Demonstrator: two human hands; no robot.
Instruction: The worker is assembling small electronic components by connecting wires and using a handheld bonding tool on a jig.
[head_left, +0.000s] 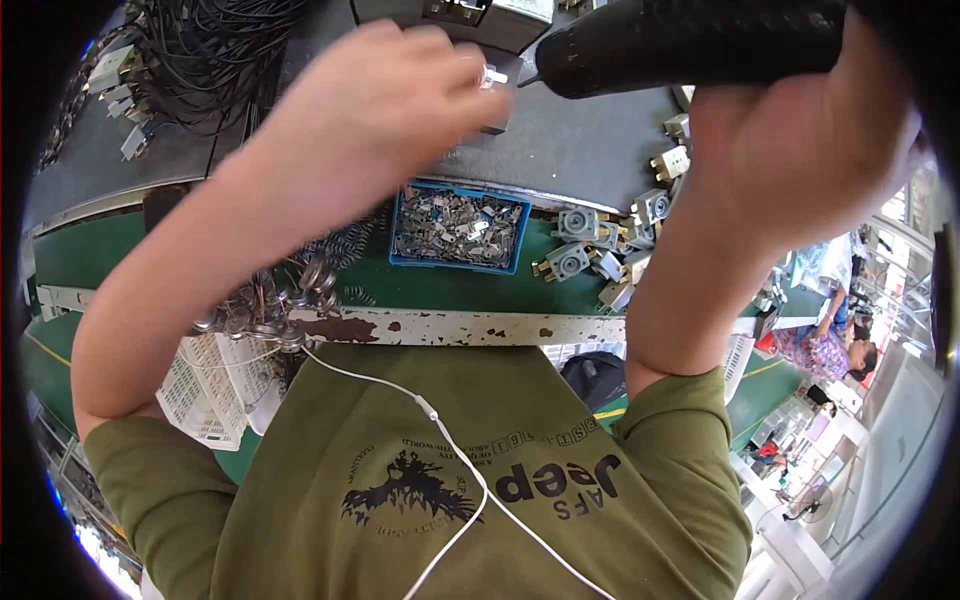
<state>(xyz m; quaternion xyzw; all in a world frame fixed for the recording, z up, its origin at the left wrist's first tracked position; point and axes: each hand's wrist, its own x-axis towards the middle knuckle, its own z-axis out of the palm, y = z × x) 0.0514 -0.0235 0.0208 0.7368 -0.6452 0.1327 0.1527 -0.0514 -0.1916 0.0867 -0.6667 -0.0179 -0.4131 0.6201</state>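
Gripping a black power screwdriver (690, 48), the right hand (800, 135) is wrapped around its body, with the thin bit pointing left. The left hand (395, 85), blurred, has its fingers curled and appears to pinch a small white part (494, 77) between thumb and forefinger. That part sits just in front of the bit, above a dark block (497, 126) on the tabletop (590, 135); whether bit and part touch I cannot tell.

Judging by this pose, the step in hand is lining the driver up with the part for a screw, though no screw can be made out. The next move would call for a steady left pinch, the bit seated squarely, and fingertips kept clear of the tip.

Nearer the body, on a green shelf (360, 275) below the tabletop edge, a blue bin (455, 265) holds a heap of small metal pieces. To its right lie pale grey socket housings (568, 262) with brass-coloured prongs; to its left, a tangle of dark coiled springs (345, 245).

Farther out, black cables (225, 55) are bundled at upper left, and a metal box (515, 20) stands beyond the hands. At far right, a co-worker (822, 352) in a patterned top is visible.
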